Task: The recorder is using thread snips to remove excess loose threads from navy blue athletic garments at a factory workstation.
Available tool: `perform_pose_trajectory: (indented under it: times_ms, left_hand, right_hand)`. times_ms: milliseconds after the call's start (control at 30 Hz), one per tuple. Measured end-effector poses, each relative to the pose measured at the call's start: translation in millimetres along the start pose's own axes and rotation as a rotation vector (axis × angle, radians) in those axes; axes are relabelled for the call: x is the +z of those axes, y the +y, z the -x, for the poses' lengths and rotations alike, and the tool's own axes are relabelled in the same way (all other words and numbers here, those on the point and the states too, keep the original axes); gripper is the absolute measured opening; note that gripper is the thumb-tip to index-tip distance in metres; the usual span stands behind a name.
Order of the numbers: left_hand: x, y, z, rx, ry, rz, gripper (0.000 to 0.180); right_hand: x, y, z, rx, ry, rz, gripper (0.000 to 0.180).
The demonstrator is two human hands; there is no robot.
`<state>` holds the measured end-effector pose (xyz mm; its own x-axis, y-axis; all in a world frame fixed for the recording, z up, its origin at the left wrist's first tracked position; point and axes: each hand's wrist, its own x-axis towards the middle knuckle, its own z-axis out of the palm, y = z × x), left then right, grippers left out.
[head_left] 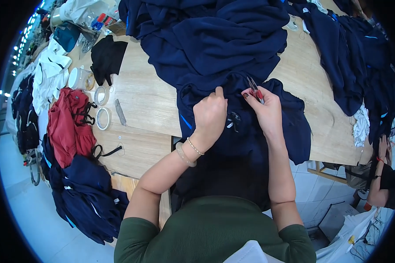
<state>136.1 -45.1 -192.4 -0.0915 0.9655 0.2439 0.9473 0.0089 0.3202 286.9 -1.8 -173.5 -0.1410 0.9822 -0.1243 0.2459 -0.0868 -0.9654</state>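
A navy garment (250,149) lies over the table's front edge and hangs down in front of me, a small white label near its upper edge. My left hand (210,111), closed in a pinch, grips this garment's edge. To its right, my right hand (267,109) is wrapped round a pair of red-handled thread snips (255,90), their blades pointing up and away from me. The snips' tips are just above the navy cloth. Whether a thread lies between the blades is too small to tell.
Beyond my hands rises a large navy garment heap (215,44). Tape rolls (103,119), a grey strip (120,112) and red clothing (72,127) lie on the left of the wooden table (149,105). More navy garments (338,57) are at right, near another person's arm (378,171).
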Motion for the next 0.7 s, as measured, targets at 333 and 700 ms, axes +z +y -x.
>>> perform_pose_trajectory:
  times_ms: [333, 700]
  left_hand:
    - [-6, -6, 4, -0.042, 0.136, 0.191, 0.008]
    - [-35, 1, 46, -0.291, -0.063, 1.027, 0.006]
  right_hand:
    - [-21, -15, 17, 0.128, -0.032, -0.094, 0.012]
    - [-19, -21, 17, 0.261, -0.157, -0.408, 0.02]
